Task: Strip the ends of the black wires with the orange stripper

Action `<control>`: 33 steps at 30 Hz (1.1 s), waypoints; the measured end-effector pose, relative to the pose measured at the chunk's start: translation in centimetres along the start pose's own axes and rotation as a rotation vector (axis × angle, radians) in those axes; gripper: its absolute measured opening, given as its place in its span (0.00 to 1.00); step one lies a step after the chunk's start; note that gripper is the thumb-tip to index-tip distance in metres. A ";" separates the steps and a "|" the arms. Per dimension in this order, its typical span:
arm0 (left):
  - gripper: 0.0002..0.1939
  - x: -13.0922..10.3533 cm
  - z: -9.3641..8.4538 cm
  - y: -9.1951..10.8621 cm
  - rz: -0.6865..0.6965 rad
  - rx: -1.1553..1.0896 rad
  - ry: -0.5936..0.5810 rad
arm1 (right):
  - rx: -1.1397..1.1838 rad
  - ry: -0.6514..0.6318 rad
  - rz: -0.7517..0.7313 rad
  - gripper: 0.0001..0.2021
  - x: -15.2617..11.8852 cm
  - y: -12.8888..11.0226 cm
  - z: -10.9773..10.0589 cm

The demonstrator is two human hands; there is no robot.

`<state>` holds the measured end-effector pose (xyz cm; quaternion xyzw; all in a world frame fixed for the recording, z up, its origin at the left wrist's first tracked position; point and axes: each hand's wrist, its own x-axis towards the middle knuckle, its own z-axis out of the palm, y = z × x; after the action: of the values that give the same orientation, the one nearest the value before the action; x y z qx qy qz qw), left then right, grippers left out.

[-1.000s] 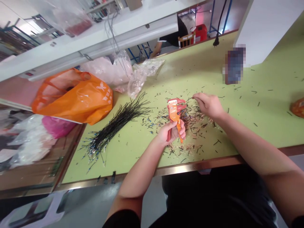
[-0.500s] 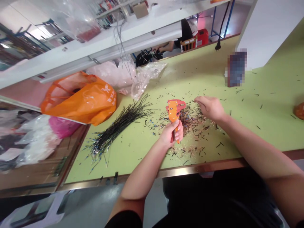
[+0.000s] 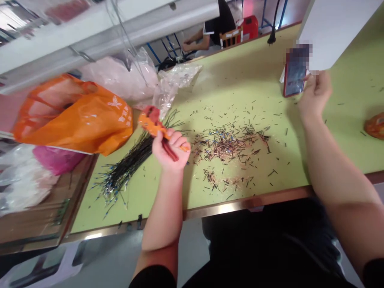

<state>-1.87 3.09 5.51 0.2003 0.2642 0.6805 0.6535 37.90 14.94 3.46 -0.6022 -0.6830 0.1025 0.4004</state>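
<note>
head view: left hand (image 3: 172, 150) closed round the handles of orange-and-red pliers (image 3: 153, 125), whose blurred head sits above and to the left of its fingers; no wire seen in it. right hand (image 3: 316, 96) at the edge of a phone (image 3: 294, 80), which stands just left of its fingertips; cannot tell whether they grip or only touch it. black wires (image 3: 129, 156) lie bundled below and left of the left fingers, blue and pale tips at the near end. snipped scraps (image 3: 223, 145) spread over the table (image 3: 240, 88) between the two hands. judgement: wire trimming looks well along, given the litter; how many wires remain undone cannot be told. count: pliers 1, phone 1, bundle 1 (strands too many to count), scraps uncountable, orange bag (image 3: 99, 120) left of the left fingers 1.
</note>
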 end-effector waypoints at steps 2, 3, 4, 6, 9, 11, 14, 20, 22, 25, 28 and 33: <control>0.18 0.2 0.0 -1.6 -0.170 0.072 0.011 | 0.003 0.108 -0.009 0.22 -0.4 -1.1 1.0; 0.17 0.1 0.2 -2.7 -0.260 0.108 -0.023 | 0.015 0.048 -0.046 0.18 -0.9 -2.0 2.0; 0.16 -0.2 0.4 -3.8 -0.337 0.142 -0.072 | 0.030 -0.047 -0.107 0.16 -1.6 -3.0 3.0; 0.16 -1.0 0.7 -5.5 -0.439 0.199 -0.181 | 0.080 -0.186 -0.292 0.17 -2.9 -4.9 5.0; 0.21 -1.9 0.6 -6.6 -0.520 0.268 -0.335 | 0.135 -0.232 -0.482 0.17 -4.4 -6.5 6.5; 0.25 -2.2 0.3 -6.6 -0.557 0.308 -0.405 | 0.156 -0.214 -0.533 0.17 -4.9 -6.9 6.6; 0.27 -2.3 -0.1 -6.5 -0.581 0.330 -0.421 | 0.155 -0.213 -0.603 0.18 -5.1 -7.0 6.3; 0.26 -2.3 -0.3 -6.5 -0.592 0.299 -0.400 | 0.039 -0.214 -0.587 0.19 -4.9 -6.8 6.2; 0.26 -2.3 -0.2 -6.5 -0.594 0.306 -0.395 | 0.029 -0.203 -0.559 0.19 -4.9 -6.8 6.3; 0.26 -2.3 -0.1 -6.6 -0.597 0.334 -0.388 | 0.030 -0.216 -0.567 0.19 -5.1 -7.0 6.3; 0.25 -2.3 0.0 -6.6 -0.590 0.346 -0.383 | 0.025 -0.243 -0.598 0.18 -5.4 -7.3 6.3; 0.26 -2.3 -0.1 -6.6 -0.567 0.314 -0.386 | 0.017 -0.216 -0.531 0.18 -5.3 -7.1 6.1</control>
<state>3.34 0.82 1.50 0.3413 0.2821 0.3734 0.8152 28.27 10.46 1.66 -0.3845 -0.8546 0.0636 0.3432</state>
